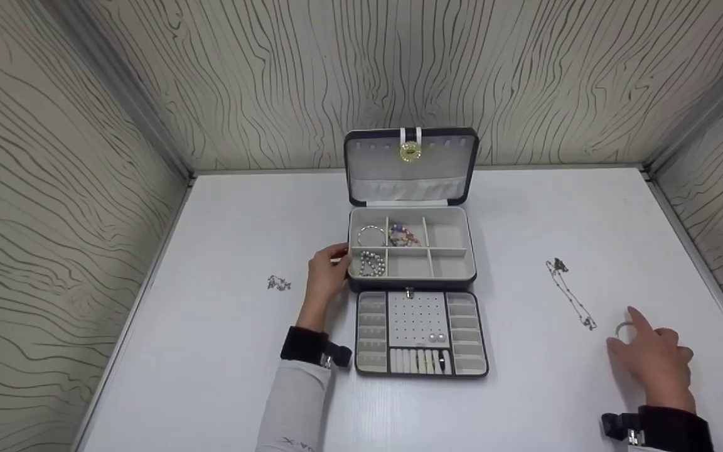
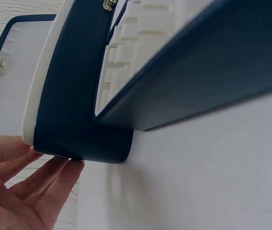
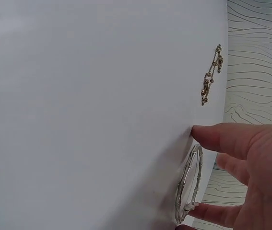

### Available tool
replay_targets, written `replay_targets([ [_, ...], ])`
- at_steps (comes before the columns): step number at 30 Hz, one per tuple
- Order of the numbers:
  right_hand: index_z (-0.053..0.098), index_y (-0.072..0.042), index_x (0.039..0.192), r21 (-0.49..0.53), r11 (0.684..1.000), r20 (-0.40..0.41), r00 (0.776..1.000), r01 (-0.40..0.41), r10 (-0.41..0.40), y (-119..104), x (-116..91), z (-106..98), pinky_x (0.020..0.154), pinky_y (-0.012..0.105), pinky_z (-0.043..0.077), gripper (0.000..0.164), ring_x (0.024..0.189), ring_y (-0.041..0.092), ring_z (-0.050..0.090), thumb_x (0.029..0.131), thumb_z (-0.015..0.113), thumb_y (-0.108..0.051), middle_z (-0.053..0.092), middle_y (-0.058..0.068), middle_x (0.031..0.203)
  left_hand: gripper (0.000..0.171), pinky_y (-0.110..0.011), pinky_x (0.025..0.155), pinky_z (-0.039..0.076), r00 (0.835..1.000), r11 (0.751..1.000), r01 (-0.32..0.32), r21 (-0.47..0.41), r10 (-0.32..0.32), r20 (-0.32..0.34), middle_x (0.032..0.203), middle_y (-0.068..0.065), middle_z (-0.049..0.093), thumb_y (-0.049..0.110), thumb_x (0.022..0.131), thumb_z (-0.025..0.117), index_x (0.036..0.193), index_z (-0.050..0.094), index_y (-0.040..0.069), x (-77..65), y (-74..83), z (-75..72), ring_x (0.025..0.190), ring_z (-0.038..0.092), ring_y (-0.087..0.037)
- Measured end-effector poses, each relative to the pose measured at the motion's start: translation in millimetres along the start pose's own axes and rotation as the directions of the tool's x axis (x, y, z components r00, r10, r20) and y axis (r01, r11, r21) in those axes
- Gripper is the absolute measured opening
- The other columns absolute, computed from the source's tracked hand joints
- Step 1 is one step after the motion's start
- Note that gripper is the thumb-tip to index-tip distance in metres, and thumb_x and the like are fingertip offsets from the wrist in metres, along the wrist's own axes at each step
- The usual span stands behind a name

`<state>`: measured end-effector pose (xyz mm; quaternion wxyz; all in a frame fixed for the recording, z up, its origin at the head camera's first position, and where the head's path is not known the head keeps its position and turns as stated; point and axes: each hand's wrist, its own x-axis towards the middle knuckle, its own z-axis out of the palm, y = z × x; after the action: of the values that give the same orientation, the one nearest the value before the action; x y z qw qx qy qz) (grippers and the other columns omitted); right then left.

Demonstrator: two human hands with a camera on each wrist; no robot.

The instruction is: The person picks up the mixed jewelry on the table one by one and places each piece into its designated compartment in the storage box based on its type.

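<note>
An open jewelry box [image 1: 448, 263] stands at the middle of the table, its lid [image 1: 399, 172] raised behind it. My left hand [image 1: 325, 273] holds the box's left side, thumb at the cream rim and fingertips on the dark outer wall in the left wrist view. At the right, my right hand [image 1: 656, 358] reaches down around a silver bangle [image 3: 179, 191]. Its thumb and a finger are spread on either side of the bangle, with a fingertip touching it. A chain necklace [image 1: 560, 265] lies stretched out to the left of that hand.
In front of the box sits its lift-out tray [image 1: 418, 314], with rings and two pearl-like studs. Box compartments hold a bangle [image 1: 371, 227], a colorful beaded bracelet [image 1: 404, 236] and a silver bead bracelet [image 1: 372, 265]. A small chain [image 1: 280, 284] lies left of my left hand.
</note>
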<state>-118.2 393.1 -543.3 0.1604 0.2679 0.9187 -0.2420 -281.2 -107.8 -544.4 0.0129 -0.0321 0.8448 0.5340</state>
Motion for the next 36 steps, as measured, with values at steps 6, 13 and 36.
replay_targets([
  [6,0.021,-0.001,0.152,-0.011,1.0,0.013,1.0,0.013,-0.013,-1.1,-2.4,-1.8,0.075,0.069,0.04,0.071,0.112,0.07,0.022,0.095,0.055,-0.026,0.013,0.05,0.128,0.03,-0.029,0.071,0.056,1.0,1.0,0.004,-0.005,-0.004,-0.003,0.111,-0.015,0.068,0.007,0.095,0.062,0.125,0.064,0.0,0.5,-0.7,0.8,0.091,0.068,-0.024],
  [13,0.028,0.003,0.147,-0.024,0.998,0.01,0.998,0.056,-0.056,0.4,-7.0,-3.9,0.07,0.067,0.043,0.06,0.111,0.071,0.022,0.095,0.05,-0.018,0.014,0.049,0.129,0.031,-0.03,0.073,0.056,1.0,1.0,0.018,-0.016,-0.018,0.01,0.114,-0.014,0.067,0.008,0.095,0.061,0.125,0.064,0.001,1.7,-1.4,0.5,0.095,0.067,-0.025],
  [36,0.045,0.01,0.129,-0.02,0.992,-0.063,0.99,0.125,-0.126,8.6,-6.5,-6.8,0.058,0.047,0.045,0.048,0.085,0.055,0.049,0.089,0.057,-0.013,0.033,0.048,0.112,0.032,-0.033,0.072,0.058,0.994,0.972,0.085,-0.219,-0.068,0.081,0.118,-0.018,0.063,0.007,0.094,0.062,0.125,0.062,-0.001,5.4,-7.9,-4.5,0.096,0.067,-0.028],
])
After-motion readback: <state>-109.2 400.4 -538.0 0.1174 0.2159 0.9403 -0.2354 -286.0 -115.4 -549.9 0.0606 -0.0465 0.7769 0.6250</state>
